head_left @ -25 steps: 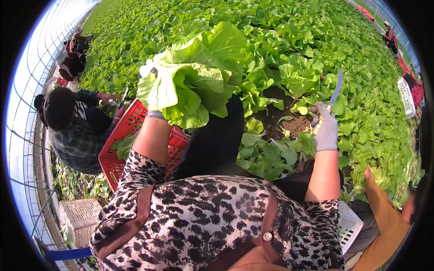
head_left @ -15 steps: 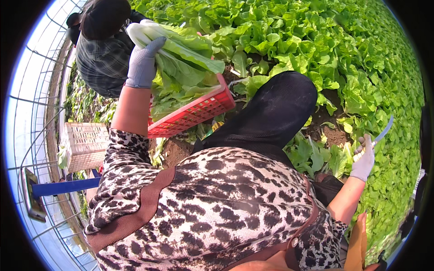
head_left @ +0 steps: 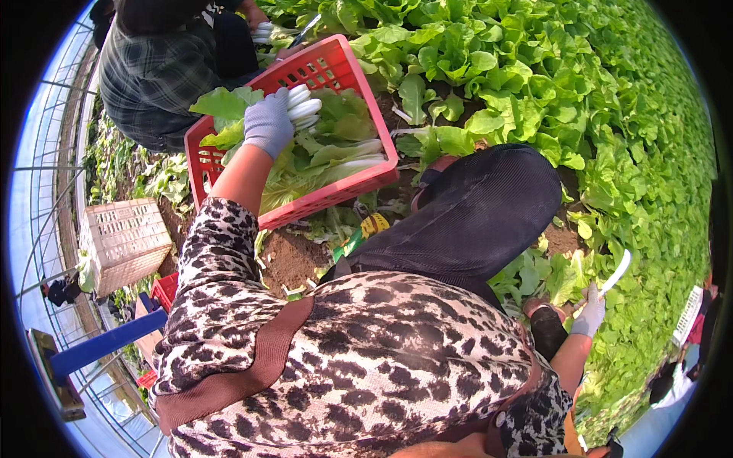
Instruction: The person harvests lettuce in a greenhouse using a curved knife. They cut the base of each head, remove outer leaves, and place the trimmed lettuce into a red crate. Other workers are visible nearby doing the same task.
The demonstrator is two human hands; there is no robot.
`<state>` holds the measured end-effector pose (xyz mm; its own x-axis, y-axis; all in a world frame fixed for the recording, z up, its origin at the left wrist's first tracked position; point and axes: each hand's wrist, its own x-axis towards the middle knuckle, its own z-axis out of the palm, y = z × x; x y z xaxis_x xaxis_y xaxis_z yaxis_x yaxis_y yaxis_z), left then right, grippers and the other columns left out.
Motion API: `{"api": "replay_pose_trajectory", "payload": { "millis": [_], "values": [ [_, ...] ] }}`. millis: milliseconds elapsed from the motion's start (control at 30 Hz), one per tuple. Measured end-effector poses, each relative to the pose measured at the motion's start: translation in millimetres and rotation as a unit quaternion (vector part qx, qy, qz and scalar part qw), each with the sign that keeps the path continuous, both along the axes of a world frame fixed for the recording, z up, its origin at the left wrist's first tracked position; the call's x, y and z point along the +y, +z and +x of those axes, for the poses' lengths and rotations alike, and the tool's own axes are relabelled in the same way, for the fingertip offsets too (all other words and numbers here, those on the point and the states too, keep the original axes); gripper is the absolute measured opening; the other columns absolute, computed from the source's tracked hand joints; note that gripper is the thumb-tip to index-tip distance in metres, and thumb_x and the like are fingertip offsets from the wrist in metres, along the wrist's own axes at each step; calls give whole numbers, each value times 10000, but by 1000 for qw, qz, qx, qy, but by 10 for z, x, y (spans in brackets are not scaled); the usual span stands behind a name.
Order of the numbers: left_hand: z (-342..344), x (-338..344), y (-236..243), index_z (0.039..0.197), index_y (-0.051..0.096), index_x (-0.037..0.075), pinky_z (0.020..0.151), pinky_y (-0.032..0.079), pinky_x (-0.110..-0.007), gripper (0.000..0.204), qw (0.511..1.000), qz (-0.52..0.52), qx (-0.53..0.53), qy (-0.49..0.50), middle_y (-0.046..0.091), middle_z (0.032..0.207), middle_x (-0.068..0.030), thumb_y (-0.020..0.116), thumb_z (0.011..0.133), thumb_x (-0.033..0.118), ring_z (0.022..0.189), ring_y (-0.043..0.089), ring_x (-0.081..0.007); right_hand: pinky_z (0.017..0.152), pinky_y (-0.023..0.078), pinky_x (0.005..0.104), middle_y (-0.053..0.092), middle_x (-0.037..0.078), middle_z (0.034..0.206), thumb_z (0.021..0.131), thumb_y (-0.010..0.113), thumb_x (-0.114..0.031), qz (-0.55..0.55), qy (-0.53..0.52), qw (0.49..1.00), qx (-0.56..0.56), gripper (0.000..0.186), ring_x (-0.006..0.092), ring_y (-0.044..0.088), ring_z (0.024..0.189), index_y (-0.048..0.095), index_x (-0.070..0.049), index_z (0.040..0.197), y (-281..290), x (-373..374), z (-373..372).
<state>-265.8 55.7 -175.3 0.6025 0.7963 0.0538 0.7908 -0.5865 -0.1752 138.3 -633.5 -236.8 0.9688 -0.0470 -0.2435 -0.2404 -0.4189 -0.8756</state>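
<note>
My left hand (head_left: 267,126), in a pale grey glove, is closed around a bunch of leafy greens (head_left: 304,111) over a red plastic crate (head_left: 353,188). Thick white stem ends point right from the fist, and the leaves spread out to its left. More cut greens (head_left: 336,162) lie in the crate, white stems toward its right wall. On the far right, low over the growing plants, my gloved right hand (head_left: 588,313) grips a knife (head_left: 617,273), its pale curved blade pointing up and away. The knife's handle is mostly hidden in the fingers.
A co-worker in a dark plaid shirt (head_left: 156,84) crouches just beyond the crate, with a blade (head_left: 308,29) near their hands. A pale slatted crate (head_left: 126,244) stands at left. Dense leafy plants (head_left: 489,69) fill the right side. A green-and-yellow packet (head_left: 363,233) lies by my leg (head_left: 473,206).
My left hand has lowered the greens into the crate area and turned them, so the stem ends now face right. My right hand has shifted down and left with the knife.
</note>
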Motion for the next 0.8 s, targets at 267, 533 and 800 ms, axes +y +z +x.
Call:
{"api": "replay_pose_trajectory", "payload": {
  "millis": [267, 533, 800],
  "values": [
    [106, -360, 149, 1198, 538, 103, 795, 536, -466, 464, 991, 49, -122, 5, 685, 1012, -175, 701, 774, 200, 904, 674, -385, 390, 331, 259, 528, 19, 636, 928, 687, -297, -29, -55, 997, 56, 254, 108, 431, 445, 553, -84, 892, 97, -709, -272],
    [647, -1006, -708, 1277, 500, 131, 865, 503, -449, 609, 989, -137, -53, -5, 645, 1112, -121, 737, 729, 245, 1036, 640, -326, 397, 344, 270, 523, 16, 630, 911, 693, -323, -139, -33, 988, 61, 268, 120, 451, 443, 563, -99, 843, 381, -645, -351],
    [951, -1018, -1415, 1426, 382, 89, 999, 409, -496, 772, 979, -203, -4, 1, 517, 1331, -163, 702, 768, 333, 1243, 504, -339, 397, 362, 263, 552, 30, 637, 895, 673, -297, -112, 37, 992, 51, 239, 125, 454, 430, 604, -71, 858, 194, -410, -179]
  ]
}}
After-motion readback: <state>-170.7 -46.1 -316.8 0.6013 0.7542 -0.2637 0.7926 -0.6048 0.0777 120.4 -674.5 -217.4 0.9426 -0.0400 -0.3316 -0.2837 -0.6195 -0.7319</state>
